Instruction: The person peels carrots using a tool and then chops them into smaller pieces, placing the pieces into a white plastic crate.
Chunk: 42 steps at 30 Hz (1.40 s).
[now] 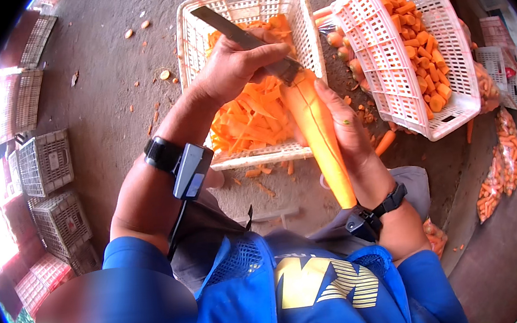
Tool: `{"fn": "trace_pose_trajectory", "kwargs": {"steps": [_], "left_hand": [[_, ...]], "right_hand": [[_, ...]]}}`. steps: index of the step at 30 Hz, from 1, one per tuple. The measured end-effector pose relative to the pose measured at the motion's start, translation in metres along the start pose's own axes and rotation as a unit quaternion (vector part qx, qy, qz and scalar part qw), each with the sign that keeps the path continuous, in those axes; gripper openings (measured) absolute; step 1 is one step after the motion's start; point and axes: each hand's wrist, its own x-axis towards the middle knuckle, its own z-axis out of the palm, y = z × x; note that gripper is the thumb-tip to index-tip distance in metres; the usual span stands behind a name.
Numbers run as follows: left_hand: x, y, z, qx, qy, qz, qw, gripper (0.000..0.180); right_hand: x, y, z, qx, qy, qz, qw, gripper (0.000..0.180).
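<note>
My left hand [231,65] grips a long dark knife [224,25], whose blade end meets the top of a big peeled carrot [324,147]. My right hand [347,129] holds that carrot along its side, tip pointing down toward my body. Both hands hover over the near edge of a white plastic basket [191,48] filled with orange carrot peelings [253,117]. A black band sits on each wrist, and the left one carries a small device [190,169].
A second white basket [449,44], tilted, holds cut carrot chunks at the right. Clear bags of small carrots [501,162] lie at the far right. Stacked crates [48,163] stand at the left. Carrot scraps dot the brown floor [107,64].
</note>
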Motion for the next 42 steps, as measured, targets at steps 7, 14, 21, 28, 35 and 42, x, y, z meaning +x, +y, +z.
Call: {"fn": "trace_pose_trajectory", "kwargs": {"steps": [7, 14, 21, 28, 35, 42], "left_hand": [[-0.003, -0.006, -0.028, 0.149, 0.169, -0.001, 0.974, 0.015], [-0.047, 0.023, 0.035, 0.031, -0.224, -0.161, 0.961, 0.042], [-0.066, 0.024, 0.036, -0.110, -0.128, -0.129, 0.977, 0.046], [-0.060, 0.017, -0.013, -0.182, -0.010, -0.073, 0.980, 0.035], [-0.046, 0.022, -0.032, -0.075, -0.026, -0.094, 0.992, 0.026], [-0.042, 0.037, 0.004, 0.007, 0.084, 0.034, 0.996, 0.019]], "right_hand": [[0.002, -0.015, 0.001, 0.045, 0.032, -0.159, 0.986, 0.038], [0.010, -0.052, -0.035, 0.133, -0.002, -0.226, 0.965, 0.037], [-0.009, -0.059, -0.034, 0.122, -0.021, -0.270, 0.955, 0.040], [-0.034, -0.051, -0.031, 0.004, -0.065, -0.179, 0.982, 0.054], [-0.040, -0.029, -0.009, -0.112, -0.129, 0.028, 0.985, 0.066], [-0.033, -0.014, 0.005, -0.050, -0.091, -0.020, 0.994, 0.064]]}}
